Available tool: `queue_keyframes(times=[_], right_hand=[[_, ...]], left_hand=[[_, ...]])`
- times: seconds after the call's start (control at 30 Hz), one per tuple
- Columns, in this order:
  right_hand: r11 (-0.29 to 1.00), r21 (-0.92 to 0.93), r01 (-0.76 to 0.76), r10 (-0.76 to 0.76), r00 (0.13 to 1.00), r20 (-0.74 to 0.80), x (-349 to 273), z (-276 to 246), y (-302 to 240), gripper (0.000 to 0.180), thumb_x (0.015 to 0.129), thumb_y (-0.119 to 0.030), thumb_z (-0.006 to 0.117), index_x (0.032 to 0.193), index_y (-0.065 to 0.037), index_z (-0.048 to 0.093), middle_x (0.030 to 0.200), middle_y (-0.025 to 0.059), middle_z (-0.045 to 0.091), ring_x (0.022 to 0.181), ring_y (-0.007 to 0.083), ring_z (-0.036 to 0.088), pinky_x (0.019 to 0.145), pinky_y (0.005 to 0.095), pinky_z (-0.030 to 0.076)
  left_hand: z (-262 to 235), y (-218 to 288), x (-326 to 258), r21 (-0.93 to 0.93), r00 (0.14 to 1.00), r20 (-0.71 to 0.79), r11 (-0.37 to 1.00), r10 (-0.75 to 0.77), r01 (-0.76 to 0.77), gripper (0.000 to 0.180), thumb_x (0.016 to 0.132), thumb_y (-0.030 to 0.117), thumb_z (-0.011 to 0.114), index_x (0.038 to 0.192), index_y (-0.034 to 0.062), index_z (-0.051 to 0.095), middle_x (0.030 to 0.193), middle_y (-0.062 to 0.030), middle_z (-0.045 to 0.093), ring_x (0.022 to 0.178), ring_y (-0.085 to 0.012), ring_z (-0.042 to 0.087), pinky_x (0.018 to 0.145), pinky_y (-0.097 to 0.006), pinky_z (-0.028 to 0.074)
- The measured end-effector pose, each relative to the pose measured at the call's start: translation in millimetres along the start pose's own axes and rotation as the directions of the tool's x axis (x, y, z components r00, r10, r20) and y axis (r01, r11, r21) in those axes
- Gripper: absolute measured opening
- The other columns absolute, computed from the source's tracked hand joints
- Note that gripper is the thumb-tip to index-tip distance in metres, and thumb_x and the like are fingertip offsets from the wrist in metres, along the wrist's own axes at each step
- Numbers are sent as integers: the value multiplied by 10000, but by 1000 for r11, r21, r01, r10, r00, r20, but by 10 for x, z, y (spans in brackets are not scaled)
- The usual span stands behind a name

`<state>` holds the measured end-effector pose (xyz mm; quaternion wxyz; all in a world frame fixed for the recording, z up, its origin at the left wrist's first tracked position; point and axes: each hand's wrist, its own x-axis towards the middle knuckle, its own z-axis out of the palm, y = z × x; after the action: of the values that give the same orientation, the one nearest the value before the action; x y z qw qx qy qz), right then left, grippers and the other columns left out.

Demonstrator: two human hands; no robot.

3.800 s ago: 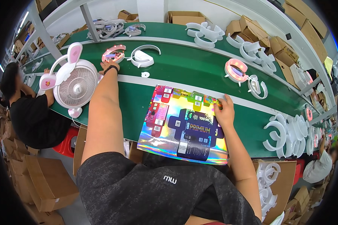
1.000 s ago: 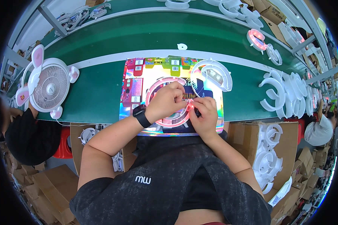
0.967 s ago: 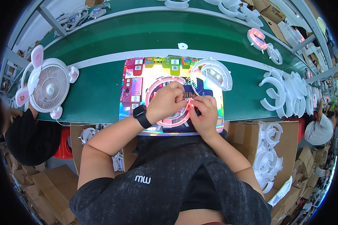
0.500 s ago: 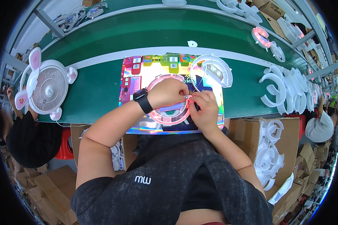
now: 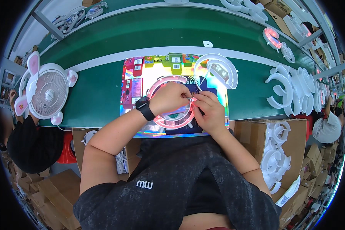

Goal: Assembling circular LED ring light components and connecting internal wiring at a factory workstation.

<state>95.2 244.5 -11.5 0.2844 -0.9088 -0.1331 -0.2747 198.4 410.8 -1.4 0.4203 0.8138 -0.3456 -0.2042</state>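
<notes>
A C-shaped white plastic housing with glowing red-pink lights (image 5: 175, 123) lies before me on a flat sheet of shiny printed cardboard (image 5: 131, 92). My left hand (image 5: 169, 98), a dark watch on its wrist, reaches across the housing with its fingertips pinched at the right side. There my right hand (image 5: 210, 111) meets it, thumb and fingers also pinched. Between the fingertips is a small part, red-lit and too small to name. A second C-shaped white shell (image 5: 229, 76) rests just beyond my right hand, with a pale patch inside it and a thin strand running toward my fingers.
On the left stands a white fan with rabbit ears (image 5: 49, 94). Several white curved shells (image 5: 295, 90) are heaped at the right. Beyond runs a green belt (image 5: 142, 36) carrying a small white disc (image 5: 207, 44) and a red-lit housing (image 5: 271, 37). A cardboard box (image 5: 251, 136) of white parts stands below.
On the belt, the white disc and the red-lit housing have travelled right. My hands stay together at almost the same spot, fingers barely shifted.
</notes>
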Motion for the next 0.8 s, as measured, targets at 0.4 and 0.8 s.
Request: queue_keyframes(times=[0.4,0.8], right_hand=[[985,-146,96,-66,977,201,49,-129,-18,164,754,-131,679,883,-34,700,1110,89,678,1067,257,627,797,368,554],[950,-63,-307,284,927,-245,316,-861,517,144,833,-184,639,917,-78,687,953,115,697,844,323,675,732,394,540]], left_hand=[[61,51,41,164,999,20,986,33,-36,164,739,112,690,873,19,681,802,-129,681,737,-259,662,662,-353,510],[7,132,162,368,997,-67,928,-38,60,149,760,164,619,871,75,661,782,-149,665,777,-339,653,662,-458,493]])
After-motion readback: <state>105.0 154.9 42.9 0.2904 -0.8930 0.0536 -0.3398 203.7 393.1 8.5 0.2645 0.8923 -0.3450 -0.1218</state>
